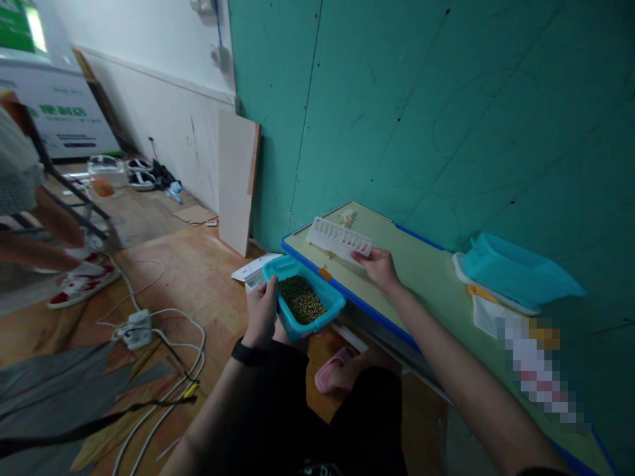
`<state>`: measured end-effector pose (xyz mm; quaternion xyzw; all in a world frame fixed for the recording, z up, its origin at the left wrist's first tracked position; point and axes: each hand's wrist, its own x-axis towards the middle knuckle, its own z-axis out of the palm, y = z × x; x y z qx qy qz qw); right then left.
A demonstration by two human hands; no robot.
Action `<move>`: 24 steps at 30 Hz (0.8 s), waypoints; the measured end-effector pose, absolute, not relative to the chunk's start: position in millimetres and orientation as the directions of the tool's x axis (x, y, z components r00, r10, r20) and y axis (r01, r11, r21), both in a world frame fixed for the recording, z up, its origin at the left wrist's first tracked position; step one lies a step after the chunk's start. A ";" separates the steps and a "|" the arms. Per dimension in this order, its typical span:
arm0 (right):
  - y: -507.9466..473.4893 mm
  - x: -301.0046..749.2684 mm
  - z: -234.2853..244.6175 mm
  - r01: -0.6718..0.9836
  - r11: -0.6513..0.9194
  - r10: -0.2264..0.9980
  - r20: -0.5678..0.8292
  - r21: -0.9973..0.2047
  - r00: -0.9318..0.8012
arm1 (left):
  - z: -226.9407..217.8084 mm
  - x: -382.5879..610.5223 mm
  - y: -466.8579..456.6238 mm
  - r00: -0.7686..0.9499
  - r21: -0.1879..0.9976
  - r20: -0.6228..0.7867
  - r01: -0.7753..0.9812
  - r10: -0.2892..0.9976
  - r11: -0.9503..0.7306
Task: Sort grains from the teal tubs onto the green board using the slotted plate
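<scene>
My left hand (pixel 260 311) is closed on the left rim of a turquoise plastic tub (pixel 320 324), held over my lap beside the table edge. Inside the tub lie dark green beans (pixel 294 285) on one side and tan beans (pixel 310 307) on the other. Over the tabletop, my right hand (pixel 378 266) grips the near end of a white plastic strip (pixel 338 239) with a row of slots. Close to the strip, a small heap of pale beans (pixel 348 218) lies on the table, and a few more show below it.
The pale green table (pixel 421 264) has a blue edge and stands against a green wall. At its right are a turquoise container (pixel 520 268) and a pixelated item (pixel 540 377). White cables and a power strip (pixel 137 329) lie on the floor left. Another person's legs (pixel 54 231) show far left.
</scene>
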<state>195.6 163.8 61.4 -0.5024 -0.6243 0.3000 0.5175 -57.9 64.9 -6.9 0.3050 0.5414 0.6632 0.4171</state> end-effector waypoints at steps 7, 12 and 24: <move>129.0 194.2 65.9 0.332 0.350 0.930 0.368 -0.876 -0.009 | 7.3 -55.4 61.2 -0.476 0.964 -0.047 -0.253 0.878 -0.085; 88.1 186.2 60.8 0.432 0.367 0.915 0.402 -0.824 -0.011 | 8.9 -48.3 56.8 -0.451 0.956 -0.071 -0.285 0.890 -0.068; 149.0 257.1 81.9 0.465 0.315 0.846 0.467 -0.827 0.258 | -7.3 -12.1 43.3 -0.362 0.951 -0.121 -0.310 0.924 0.003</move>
